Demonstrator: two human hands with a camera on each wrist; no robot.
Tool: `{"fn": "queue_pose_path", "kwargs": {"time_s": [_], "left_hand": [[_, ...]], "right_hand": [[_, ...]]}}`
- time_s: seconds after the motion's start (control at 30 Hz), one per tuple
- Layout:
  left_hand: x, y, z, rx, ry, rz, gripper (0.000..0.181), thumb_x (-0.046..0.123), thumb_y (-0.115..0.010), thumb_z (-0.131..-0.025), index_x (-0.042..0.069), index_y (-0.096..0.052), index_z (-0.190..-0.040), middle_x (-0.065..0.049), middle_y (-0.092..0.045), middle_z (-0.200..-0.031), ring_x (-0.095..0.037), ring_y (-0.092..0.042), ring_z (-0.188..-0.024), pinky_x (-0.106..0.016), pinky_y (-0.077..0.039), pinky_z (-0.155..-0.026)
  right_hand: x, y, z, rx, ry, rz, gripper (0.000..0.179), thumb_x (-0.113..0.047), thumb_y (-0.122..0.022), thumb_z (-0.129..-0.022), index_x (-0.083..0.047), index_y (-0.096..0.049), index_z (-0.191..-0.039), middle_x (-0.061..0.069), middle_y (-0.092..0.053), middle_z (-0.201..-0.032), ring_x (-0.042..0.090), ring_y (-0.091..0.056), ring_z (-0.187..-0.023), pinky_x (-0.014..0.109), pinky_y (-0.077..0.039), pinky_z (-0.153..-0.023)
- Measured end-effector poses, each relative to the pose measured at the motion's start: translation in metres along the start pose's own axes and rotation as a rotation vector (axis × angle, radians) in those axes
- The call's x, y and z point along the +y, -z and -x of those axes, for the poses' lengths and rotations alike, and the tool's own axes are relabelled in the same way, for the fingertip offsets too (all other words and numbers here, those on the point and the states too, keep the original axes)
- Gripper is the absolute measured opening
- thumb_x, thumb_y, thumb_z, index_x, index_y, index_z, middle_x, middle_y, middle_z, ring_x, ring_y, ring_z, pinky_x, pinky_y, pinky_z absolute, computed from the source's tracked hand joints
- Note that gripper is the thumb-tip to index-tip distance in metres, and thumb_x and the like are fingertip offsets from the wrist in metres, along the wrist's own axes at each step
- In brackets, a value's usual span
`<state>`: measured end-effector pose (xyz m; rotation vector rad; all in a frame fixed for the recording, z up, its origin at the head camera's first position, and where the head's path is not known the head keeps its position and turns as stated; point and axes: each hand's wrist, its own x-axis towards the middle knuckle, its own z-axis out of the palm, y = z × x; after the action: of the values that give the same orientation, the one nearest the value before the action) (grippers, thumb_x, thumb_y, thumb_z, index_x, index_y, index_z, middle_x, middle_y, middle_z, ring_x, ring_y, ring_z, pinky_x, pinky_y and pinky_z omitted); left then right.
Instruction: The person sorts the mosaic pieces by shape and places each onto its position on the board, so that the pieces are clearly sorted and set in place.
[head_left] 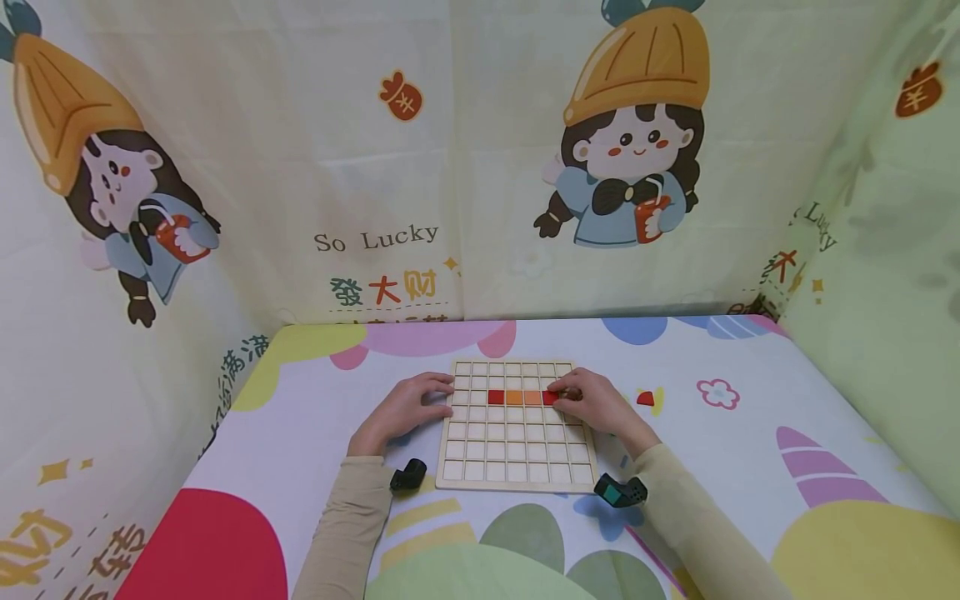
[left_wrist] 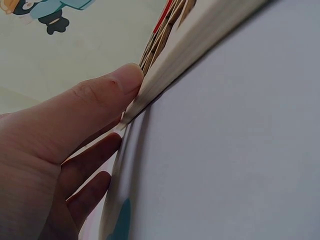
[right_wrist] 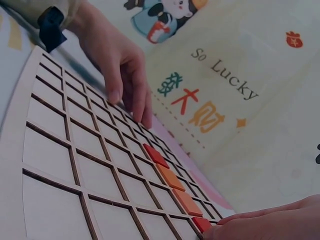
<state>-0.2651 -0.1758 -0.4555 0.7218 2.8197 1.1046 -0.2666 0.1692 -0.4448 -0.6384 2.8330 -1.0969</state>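
Patterned cloth (head_left: 720, 458) carries a gridded board (head_left: 496, 451). Left hand (head_left: 402, 409), fingers loosely spread, touches its left edge; right hand (head_left: 597, 405) pinches and partly hides a red tile (head_left: 548, 398) near its right edge.

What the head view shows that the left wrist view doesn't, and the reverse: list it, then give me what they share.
Head view only: the right hand touching the row's right-end red tile, two orange tiles, and both black wrist cameras.

Left wrist view only: the side of the wooden board edge-on, close up.

Both: the left hand touching the board's edge, the white tabletop, and cartoon print on the backdrop.
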Motion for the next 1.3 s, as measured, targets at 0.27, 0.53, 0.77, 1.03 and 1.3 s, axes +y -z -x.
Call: {"fn": "queue_pose_path", "kwargs": {"time_s": [0.27,0.53,0.77,1.03,1.3], "left_hand": [[0.001,0.0,0.0,-0.001,0.001,0.001,0.037,0.022,-0.077,-0.086,0.005,-0.07,-0.118,-0.004,-0.059,-0.135,-0.026,-0.048,-0.131,-0.044,-0.036,-0.112],[0.001,0.0,0.0,-0.003,0.01,-0.001,0.037,0.021,-0.077,-0.085,0.006,-0.07,-0.118,-0.003,-0.058,-0.136,-0.025,-0.047,-0.132,-0.043,-0.035,-0.113],[0.0,0.0,0.0,-0.007,0.015,-0.009,0.037,0.021,-0.077,-0.085,0.006,-0.07,-0.119,-0.003,-0.058,-0.136,-0.025,-0.047,-0.133,-0.042,-0.035,-0.113],[0.001,0.0,0.0,-0.007,0.032,-0.006,0.037,0.02,-0.078,-0.085,0.006,-0.071,-0.118,-0.003,-0.058,-0.136,-0.024,-0.047,-0.133,-0.041,-0.035,-0.113],[0.001,0.0,0.0,-0.006,0.01,-0.007,0.037,0.021,-0.077,-0.085,0.006,-0.07,-0.118,-0.004,-0.058,-0.136,-0.025,-0.048,-0.132,-0.042,-0.036,-0.112]], "right_hand": [[0.002,-0.002,0.0,0.019,0.004,0.009,0.022,-0.01,-0.071,-0.089,-0.006,-0.073,-0.11,0.005,-0.061,-0.1,0.019,-0.052,-0.083,0.034,-0.048,-0.075],[0.003,-0.003,-0.001,0.019,-0.007,0.015,0.022,-0.011,-0.071,-0.089,-0.007,-0.073,-0.11,0.004,-0.061,-0.1,0.018,-0.053,-0.084,0.034,-0.049,-0.075],[0.005,0.003,0.003,0.039,-0.011,-0.005,0.025,-0.015,-0.071,-0.09,-0.006,-0.072,-0.113,0.006,-0.064,-0.106,0.02,-0.061,-0.09,0.036,-0.053,-0.077],[0.01,0.022,0.015,0.063,-0.058,0.007,0.03,-0.021,-0.07,-0.091,-0.008,-0.069,-0.118,0.008,-0.064,-0.114,0.021,-0.061,-0.093,0.033,-0.054,-0.074],[0.027,0.049,0.039,0.082,-0.11,0.022,0.034,-0.022,-0.068,-0.093,-0.006,-0.066,-0.123,0.011,-0.063,-0.112,0.024,-0.061,-0.093,0.034,-0.054,-0.075]]}}
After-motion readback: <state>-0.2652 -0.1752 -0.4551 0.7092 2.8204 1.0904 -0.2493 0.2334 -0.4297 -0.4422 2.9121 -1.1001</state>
